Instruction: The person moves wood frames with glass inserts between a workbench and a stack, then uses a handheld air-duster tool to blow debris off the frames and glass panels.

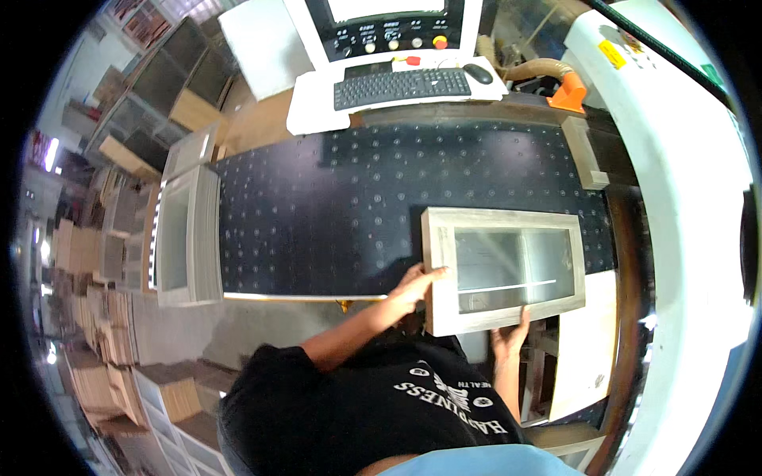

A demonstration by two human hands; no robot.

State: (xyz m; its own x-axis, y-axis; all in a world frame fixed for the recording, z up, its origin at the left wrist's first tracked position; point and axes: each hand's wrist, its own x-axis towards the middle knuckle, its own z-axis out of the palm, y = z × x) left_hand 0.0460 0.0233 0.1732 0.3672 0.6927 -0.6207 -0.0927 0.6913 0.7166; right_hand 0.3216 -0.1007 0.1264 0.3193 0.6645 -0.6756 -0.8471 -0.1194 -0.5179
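Note:
A wood-grain framed glass cabinet door (504, 324) is held between my two hands above the right part of the dark worktable. It looks thick at its left edge; whether it is one door or several stacked together I cannot tell. My left hand (413, 287) grips the left edge, thumb on the front of the frame. At the lower edge, my right hand (509, 337) has its thumb over the frame, and its other fingers are hidden beneath. The glass pane (512, 266) shows bright reflections.
Beyond the dark dotted worktable (317, 206) stand a keyboard (401, 89), a mouse (477, 74) and a control panel (389, 40). Framed panels (190, 238) are stacked at the table's left end. A white machine housing (675, 198) borders the right side, near a pale board (586, 357).

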